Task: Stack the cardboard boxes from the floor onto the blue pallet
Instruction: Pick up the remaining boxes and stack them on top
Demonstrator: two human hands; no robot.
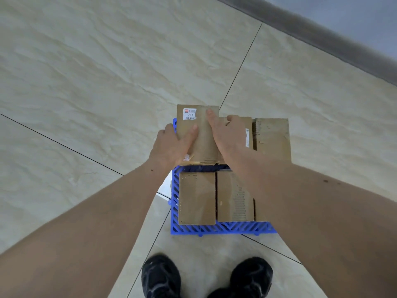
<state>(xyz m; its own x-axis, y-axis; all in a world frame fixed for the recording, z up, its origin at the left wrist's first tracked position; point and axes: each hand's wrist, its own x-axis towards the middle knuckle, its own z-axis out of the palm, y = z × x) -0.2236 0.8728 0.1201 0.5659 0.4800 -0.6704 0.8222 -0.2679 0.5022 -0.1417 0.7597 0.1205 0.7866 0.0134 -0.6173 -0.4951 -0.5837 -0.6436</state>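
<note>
A blue pallet (214,228) lies on the tiled floor in front of my feet. Several cardboard boxes stand on it in two rows. At the far left, raised above its neighbours, is a box with a white "221" label (203,134). My left hand (171,145) grips its left side, thumb on top. My right hand (225,134) lies across its right edge, index finger on its top, the other fingers reaching over the neighbouring box (242,127). Another box (271,138) stands at the far right. Two near-row boxes (196,197) (234,196) show between my forearms.
Pale marble-look floor tiles (96,82) with dark joints surround the pallet. A dark skirting and grey wall (322,33) run along the upper right. My two black shoes (161,276) stand just short of the pallet's near edge.
</note>
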